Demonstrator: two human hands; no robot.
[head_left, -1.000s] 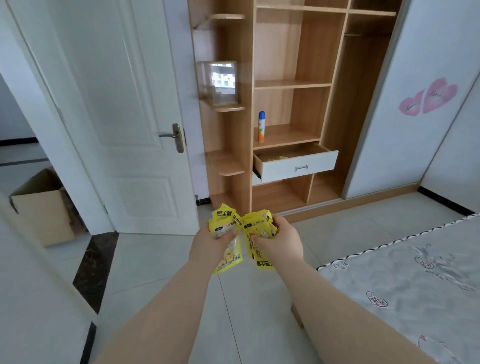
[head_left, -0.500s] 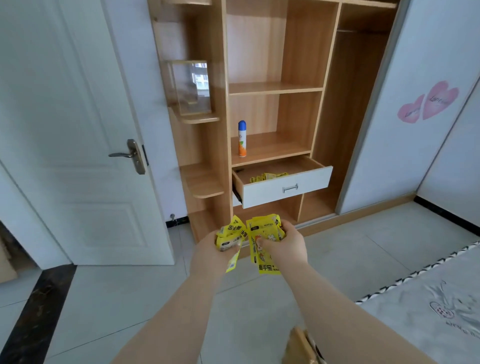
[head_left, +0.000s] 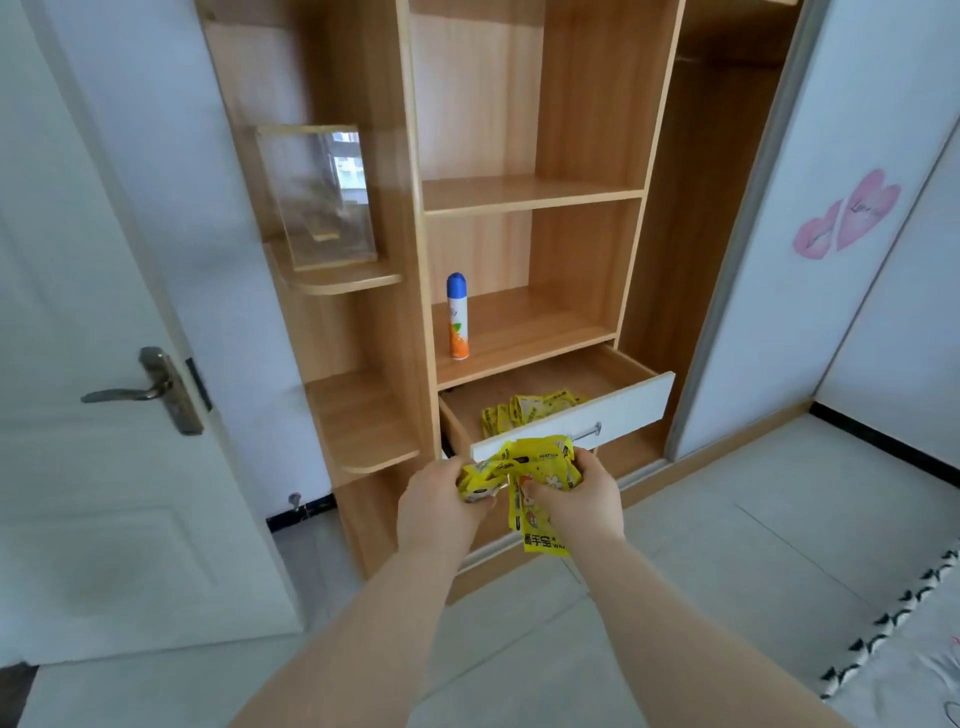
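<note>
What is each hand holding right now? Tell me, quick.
Left hand: closed, gripping a bunch of crumpled yellow plastic packets.
Right hand: closed, gripping a second bunch of yellow plastic packets.

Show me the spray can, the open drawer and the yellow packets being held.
spray can (head_left: 458, 322): head view, on its orange and white body.
open drawer (head_left: 639, 402): head view, on its white front.
yellow packets (head_left: 540, 458): head view, on the topmost packet's face.
</note>
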